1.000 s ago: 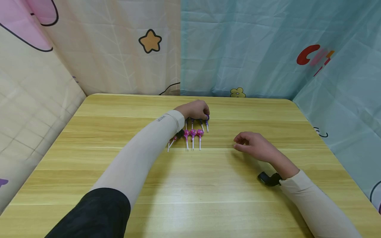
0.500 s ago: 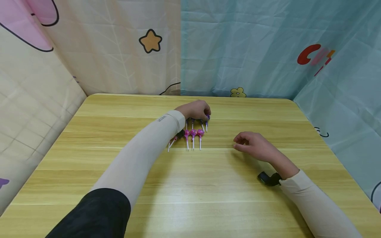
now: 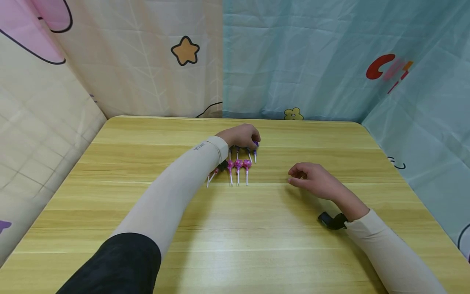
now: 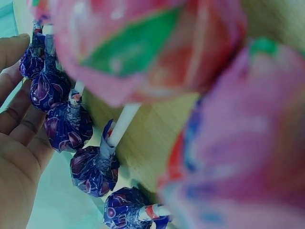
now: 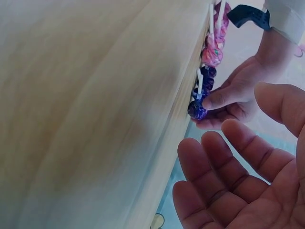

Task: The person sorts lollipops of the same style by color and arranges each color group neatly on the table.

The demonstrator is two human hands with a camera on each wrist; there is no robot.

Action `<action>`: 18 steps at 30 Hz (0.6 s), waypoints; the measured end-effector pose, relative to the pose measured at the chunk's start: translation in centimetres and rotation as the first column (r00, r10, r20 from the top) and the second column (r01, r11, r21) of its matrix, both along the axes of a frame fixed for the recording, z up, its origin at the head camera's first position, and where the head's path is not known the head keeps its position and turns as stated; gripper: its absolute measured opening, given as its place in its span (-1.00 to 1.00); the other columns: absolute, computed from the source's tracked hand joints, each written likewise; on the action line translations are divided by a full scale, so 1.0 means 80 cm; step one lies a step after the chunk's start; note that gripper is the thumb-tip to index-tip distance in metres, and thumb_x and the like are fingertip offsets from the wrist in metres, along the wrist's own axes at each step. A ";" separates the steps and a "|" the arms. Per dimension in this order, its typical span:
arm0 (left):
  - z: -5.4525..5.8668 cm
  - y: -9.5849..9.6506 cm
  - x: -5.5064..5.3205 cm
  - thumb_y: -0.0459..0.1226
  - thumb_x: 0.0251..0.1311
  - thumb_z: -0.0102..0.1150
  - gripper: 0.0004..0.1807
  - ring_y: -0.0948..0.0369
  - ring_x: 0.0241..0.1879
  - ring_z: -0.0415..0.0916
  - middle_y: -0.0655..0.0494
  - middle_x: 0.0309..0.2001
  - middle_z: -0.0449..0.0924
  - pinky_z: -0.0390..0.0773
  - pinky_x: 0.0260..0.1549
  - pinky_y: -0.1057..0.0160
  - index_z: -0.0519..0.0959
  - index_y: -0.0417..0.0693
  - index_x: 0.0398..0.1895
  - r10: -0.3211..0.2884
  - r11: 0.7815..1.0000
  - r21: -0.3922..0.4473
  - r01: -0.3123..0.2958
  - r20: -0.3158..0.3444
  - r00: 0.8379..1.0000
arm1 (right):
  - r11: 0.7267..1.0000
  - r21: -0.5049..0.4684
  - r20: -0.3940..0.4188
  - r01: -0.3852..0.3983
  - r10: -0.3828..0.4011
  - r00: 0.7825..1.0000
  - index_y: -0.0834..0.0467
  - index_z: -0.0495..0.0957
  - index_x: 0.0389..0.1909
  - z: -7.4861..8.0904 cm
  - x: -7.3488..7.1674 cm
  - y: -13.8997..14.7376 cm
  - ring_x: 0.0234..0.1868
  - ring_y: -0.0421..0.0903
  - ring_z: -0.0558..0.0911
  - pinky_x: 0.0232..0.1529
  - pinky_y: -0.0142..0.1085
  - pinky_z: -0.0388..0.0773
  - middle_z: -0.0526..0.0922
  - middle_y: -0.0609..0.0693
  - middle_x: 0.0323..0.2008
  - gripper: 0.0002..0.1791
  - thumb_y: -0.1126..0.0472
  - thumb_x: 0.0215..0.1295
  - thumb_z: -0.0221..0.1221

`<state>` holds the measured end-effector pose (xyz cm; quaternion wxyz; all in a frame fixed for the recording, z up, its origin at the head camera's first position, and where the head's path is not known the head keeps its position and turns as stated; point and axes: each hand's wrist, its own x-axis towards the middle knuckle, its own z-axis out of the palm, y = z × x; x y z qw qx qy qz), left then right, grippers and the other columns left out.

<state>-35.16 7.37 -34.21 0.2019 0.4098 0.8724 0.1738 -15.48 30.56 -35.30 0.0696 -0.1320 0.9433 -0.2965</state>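
A row of several purple-wrapped lollipops (image 4: 69,128) lies toward the back of the table. At its right end my left hand (image 3: 241,135) pinches the last purple lollipop (image 3: 256,145) by its round head, with the white stick pointing toward me. The left hand and wrist hide part of this row in the head view. Nearer to me is a second row, of pink-wrapped lollipops (image 3: 238,164), partly covered by the left forearm. My right hand (image 3: 313,179) hovers over the table to the right, fingers loosely bent and holding nothing; its palm and spread fingertips (image 5: 190,155) show in the right wrist view.
Everything lies on a light wooden table (image 3: 257,245). Printed curtains (image 3: 312,61) hang behind it and along both sides. A black wrist camera (image 3: 332,221) sits under the right wrist. Pink lollipops loom close before the left wrist camera.
My left hand has shifted very slightly to the right at the end of the purple row, still pinching the lollipop. The right hand stays where it was.
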 end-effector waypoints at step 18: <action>0.007 -0.004 0.004 -0.23 0.36 0.17 -0.63 0.11 0.15 0.46 -0.01 0.14 0.56 0.43 0.14 0.17 0.57 -0.16 0.18 0.027 0.999 0.043 -0.028 0.021 0.999 | 1.000 -0.005 0.004 0.005 -0.005 1.000 0.21 0.60 -0.06 -0.002 -0.001 0.002 -0.11 -0.04 0.59 -0.09 -0.08 0.53 0.64 -0.02 -0.17 -0.76 0.14 0.40 0.21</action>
